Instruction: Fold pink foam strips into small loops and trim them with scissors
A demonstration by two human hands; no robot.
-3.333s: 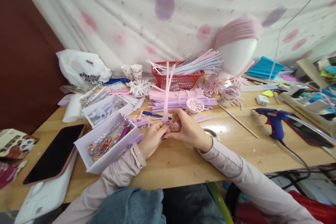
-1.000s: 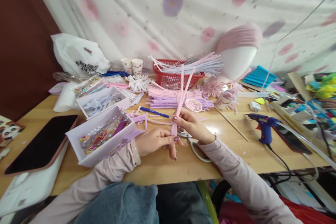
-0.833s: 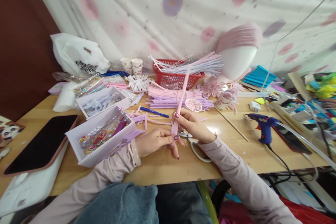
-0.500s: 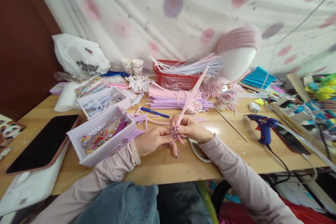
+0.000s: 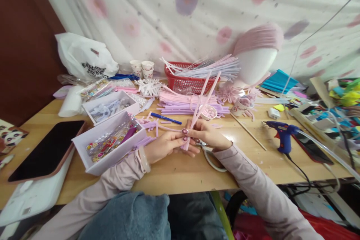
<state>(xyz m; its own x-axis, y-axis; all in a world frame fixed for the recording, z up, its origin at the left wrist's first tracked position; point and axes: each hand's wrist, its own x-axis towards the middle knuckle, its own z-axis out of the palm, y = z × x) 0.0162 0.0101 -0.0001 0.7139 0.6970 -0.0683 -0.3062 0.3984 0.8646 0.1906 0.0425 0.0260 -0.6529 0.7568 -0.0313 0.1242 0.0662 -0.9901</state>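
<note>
Two pale pink pipe cleaners (image 5: 203,99) rise from between my hands, their upper ends spread in a narrow V and their lower ends together. My left hand (image 5: 165,145) pinches them low down, thumb on top. Fingers of my right hand (image 5: 209,134) close on them from the other side, touching the left fingertips. Partly under my right wrist lie scissors (image 5: 212,160) with pale handles. Just beyond the hands stand a paper cup (image 5: 208,116) of small pink pieces and a bundle of pink and lilac pipe cleaners (image 5: 182,108).
On the left are white boxes of beads and trinkets (image 5: 108,146) and a tablet (image 5: 47,150). A blue pen (image 5: 165,118) lies ahead. To the right are a wooden stick (image 5: 249,132) and a blue glue gun (image 5: 283,135). Behind stands a red basket (image 5: 191,85) beside a white mannequin head (image 5: 255,63).
The pink pipe cleaners, which looked like one strip, now show as two stems fanned apart at the top. My fingers have shifted on their lower ends.
</note>
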